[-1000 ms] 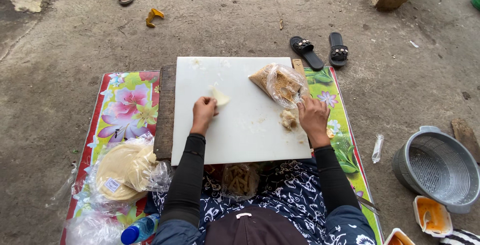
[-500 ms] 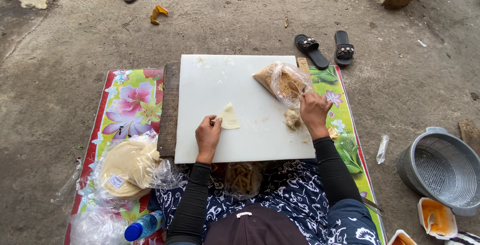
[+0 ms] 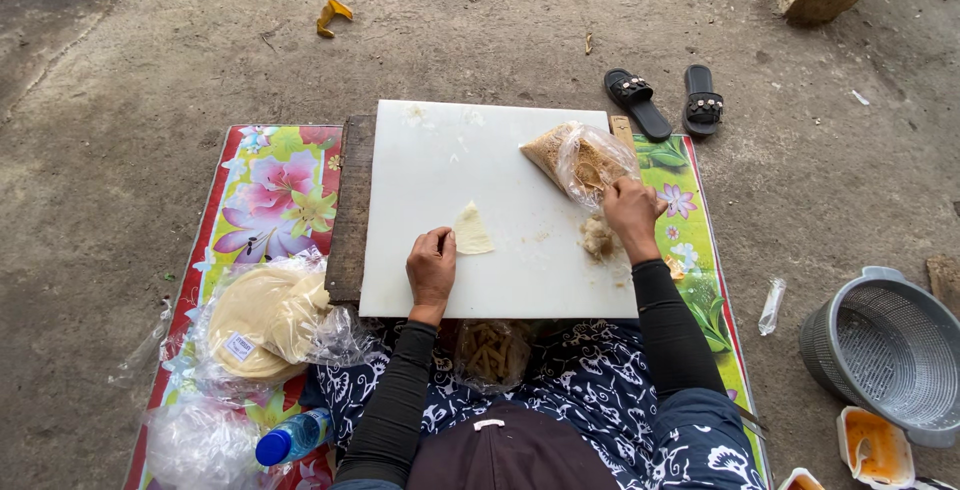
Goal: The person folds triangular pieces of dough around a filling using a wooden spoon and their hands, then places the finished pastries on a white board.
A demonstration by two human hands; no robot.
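We rest our left hand (image 3: 431,268) flat on the white cutting board (image 3: 480,160), fingers loosely together and clamped on nothing, its fingertips touching the lower edge of a small triangular piece of pale wrapper (image 3: 471,231) lying near the board's middle. Our right hand (image 3: 632,215) sits at the board's right edge with its fingers bunched together over a small lump of brownish filling (image 3: 598,238), just below the open clear plastic bag of filling (image 3: 583,158). A bag of round wrappers (image 3: 262,318) lies on the floral mat (image 3: 268,190) to our left.
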